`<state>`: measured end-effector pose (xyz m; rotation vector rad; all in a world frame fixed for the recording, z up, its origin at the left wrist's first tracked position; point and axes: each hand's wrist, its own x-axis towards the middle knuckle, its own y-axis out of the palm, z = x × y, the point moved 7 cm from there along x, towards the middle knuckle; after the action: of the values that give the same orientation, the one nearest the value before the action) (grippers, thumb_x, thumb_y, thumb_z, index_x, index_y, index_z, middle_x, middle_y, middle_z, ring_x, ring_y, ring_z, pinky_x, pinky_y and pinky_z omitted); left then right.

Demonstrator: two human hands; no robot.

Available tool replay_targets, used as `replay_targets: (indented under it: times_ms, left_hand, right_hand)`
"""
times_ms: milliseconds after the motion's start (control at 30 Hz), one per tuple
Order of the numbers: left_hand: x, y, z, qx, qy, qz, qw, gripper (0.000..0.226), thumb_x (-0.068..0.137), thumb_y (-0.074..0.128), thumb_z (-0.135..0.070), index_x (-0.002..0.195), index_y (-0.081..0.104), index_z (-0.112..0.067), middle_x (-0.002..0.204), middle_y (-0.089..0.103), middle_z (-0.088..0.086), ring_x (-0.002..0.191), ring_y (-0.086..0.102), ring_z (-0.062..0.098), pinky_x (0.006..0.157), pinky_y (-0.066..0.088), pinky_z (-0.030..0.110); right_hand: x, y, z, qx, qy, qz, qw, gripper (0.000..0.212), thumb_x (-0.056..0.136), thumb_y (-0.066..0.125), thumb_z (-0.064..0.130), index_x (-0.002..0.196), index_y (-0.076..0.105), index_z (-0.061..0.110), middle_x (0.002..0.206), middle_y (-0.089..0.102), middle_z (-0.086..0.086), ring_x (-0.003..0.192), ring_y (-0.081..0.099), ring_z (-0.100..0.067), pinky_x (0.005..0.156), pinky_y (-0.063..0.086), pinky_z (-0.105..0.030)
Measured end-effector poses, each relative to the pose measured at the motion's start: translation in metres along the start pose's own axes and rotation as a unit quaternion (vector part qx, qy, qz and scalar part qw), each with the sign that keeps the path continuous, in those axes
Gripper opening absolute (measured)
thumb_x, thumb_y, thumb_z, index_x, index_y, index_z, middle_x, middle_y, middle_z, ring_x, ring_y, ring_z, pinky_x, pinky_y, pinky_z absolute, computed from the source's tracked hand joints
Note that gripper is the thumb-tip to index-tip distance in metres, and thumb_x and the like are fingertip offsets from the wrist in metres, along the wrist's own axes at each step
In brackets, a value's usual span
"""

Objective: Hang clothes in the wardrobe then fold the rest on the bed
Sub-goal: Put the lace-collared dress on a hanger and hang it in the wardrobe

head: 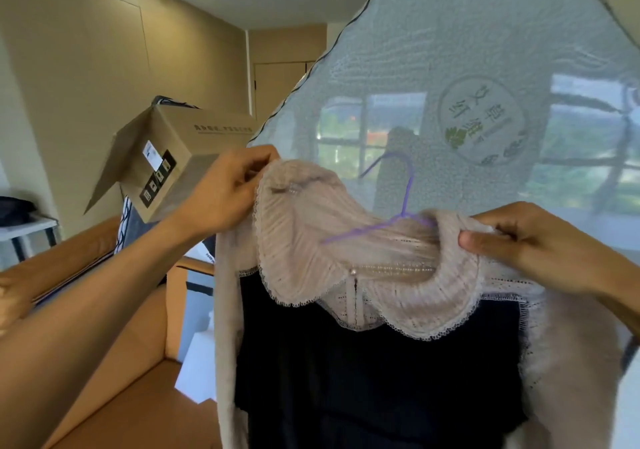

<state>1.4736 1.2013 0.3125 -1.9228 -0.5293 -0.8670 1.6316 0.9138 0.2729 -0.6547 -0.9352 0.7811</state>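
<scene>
My left hand (225, 192) pinches the sweater's (346, 275) frilled collar left of the hanger (405, 203), and my right hand (526, 244) pinches the collar just right of it, fingers curled on the knit. The sweater hangs below the hanger, whose hook rises out of the neck. I judge this the hanging step: next I must free one hand, take the hook and carry it to the wardrobe, which I can't see. Behind the hanger a grey mesh sheet (450, 50) bears a round print (481, 119) of Chinese characters with green leaves; far left of the hanger, a cardboard box (173, 158) shows a white label and black symbols, too blurred to read
</scene>
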Motion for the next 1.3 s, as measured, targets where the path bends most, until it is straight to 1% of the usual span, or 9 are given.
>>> replay_targets:
  times_ms: [67, 200, 367, 500, 700, 833, 1033, 1200, 1300]
  left_hand:
    - [0.008, -0.002, -0.013, -0.017, 0.008, -0.029, 0.999, 0.023, 0.101, 0.052, -0.003, 0.08, 0.058, 0.005, 0.071, 0.058, 0.013, 0.065, 0.05, 0.013, 0.061, 0.039, 0.028]
    - [0.02, 0.018, -0.029, -0.057, 0.002, -0.029, 0.998, 0.022, 0.101, 0.053, 0.002, 0.08, 0.054, 0.01, 0.068, 0.051, 0.017, 0.066, 0.044, 0.008, 0.058, 0.036, 0.023]
    - [0.014, 0.041, -0.012, 0.012, -0.01, 0.067, 0.998, 0.045, 0.099, 0.045, -0.043, 0.07, 0.047, -0.009, 0.063, 0.044, 0.014, 0.06, 0.037, 0.015, 0.057, 0.032, 0.036]
    - [-0.004, 0.025, -0.001, 0.183, 0.002, 0.046, 0.982, 0.05, 0.1, 0.031, -0.059, 0.072, 0.044, -0.021, 0.059, 0.044, -0.002, 0.054, 0.041, 0.014, 0.056, 0.037, 0.041]
    - [-0.032, 0.026, 0.015, 0.178, 0.043, 0.056, 0.982, 0.041, 0.105, 0.037, -0.046, 0.072, 0.042, -0.021, 0.055, 0.04, -0.002, 0.051, 0.042, 0.016, 0.051, 0.031, 0.037]
    - [-0.049, 0.018, 0.039, 0.192, 0.025, 0.051, 0.98, 0.046, 0.106, 0.025, -0.049, 0.071, 0.036, -0.022, 0.058, 0.041, -0.002, 0.053, 0.042, 0.014, 0.051, 0.035, 0.042]
    - [-0.044, 0.033, 0.02, 0.184, 0.03, 0.04, 0.982, 0.022, 0.097, 0.038, -0.042, 0.082, 0.046, -0.029, 0.066, 0.051, -0.007, 0.061, 0.048, 0.013, 0.056, 0.036, 0.036]
    - [-0.035, 0.039, 0.019, 0.188, 0.021, 0.003, 0.982, 0.023, 0.092, 0.042, -0.04, 0.072, 0.046, -0.029, 0.056, 0.049, -0.002, 0.052, 0.044, 0.019, 0.049, 0.036, 0.037]
    - [-0.03, 0.025, 0.018, 0.231, 0.015, -0.042, 0.972, 0.034, 0.092, 0.041, -0.044, 0.075, 0.054, -0.017, 0.058, 0.052, 0.001, 0.054, 0.049, 0.023, 0.05, 0.039, 0.039]
  right_hand:
    - [0.002, 0.009, 0.009, -0.011, -0.005, 0.02, 1.0, 0.036, 0.091, 0.06, 0.039, 0.06, 0.059, 0.021, 0.049, 0.03, 0.006, 0.045, 0.029, -0.008, 0.045, 0.024, -0.022]
    - [0.009, 0.021, 0.01, 0.065, -0.011, -0.041, 0.997, 0.043, 0.091, 0.06, 0.038, 0.064, 0.055, 0.003, 0.055, 0.033, 0.002, 0.049, 0.029, -0.011, 0.045, 0.022, -0.023]
    - [0.011, 0.029, -0.001, 0.141, -0.004, -0.076, 0.987, 0.074, 0.085, 0.065, 0.059, 0.078, 0.052, -0.013, 0.068, 0.044, -0.01, 0.067, 0.04, -0.016, 0.061, 0.031, -0.032]
    - [0.006, 0.026, -0.008, 0.167, 0.007, -0.099, 0.981, 0.066, 0.083, 0.063, 0.061, 0.079, 0.062, -0.004, 0.071, 0.049, -0.01, 0.07, 0.043, -0.017, 0.065, 0.032, -0.035]
    - [0.008, 0.025, 0.001, 0.173, 0.001, -0.106, 0.979, 0.062, 0.082, 0.066, 0.064, 0.083, 0.069, 0.001, 0.071, 0.06, -0.031, 0.068, 0.053, -0.016, 0.065, 0.038, -0.033]
    - [0.008, 0.027, 0.006, 0.171, 0.016, -0.107, 0.979, 0.043, 0.084, 0.062, 0.048, 0.084, 0.074, 0.007, 0.073, 0.068, -0.023, 0.068, 0.055, -0.013, 0.064, 0.04, -0.03]
    - [0.018, 0.036, -0.004, 0.168, 0.031, -0.082, 0.982, 0.082, 0.069, 0.065, 0.078, 0.083, 0.063, -0.002, 0.073, 0.056, -0.035, 0.07, 0.05, -0.02, 0.069, 0.037, -0.038]
    - [0.012, 0.032, 0.0, 0.125, 0.008, -0.064, 0.99, 0.037, 0.09, 0.066, 0.049, 0.078, 0.064, 0.014, 0.066, 0.055, -0.013, 0.062, 0.049, -0.015, 0.062, 0.038, -0.032]
    - [0.005, 0.025, -0.003, 0.03, -0.021, -0.062, 0.997, 0.032, 0.092, 0.059, 0.043, 0.073, 0.053, 0.018, 0.059, 0.042, 0.006, 0.055, 0.04, -0.006, 0.053, 0.033, -0.024]
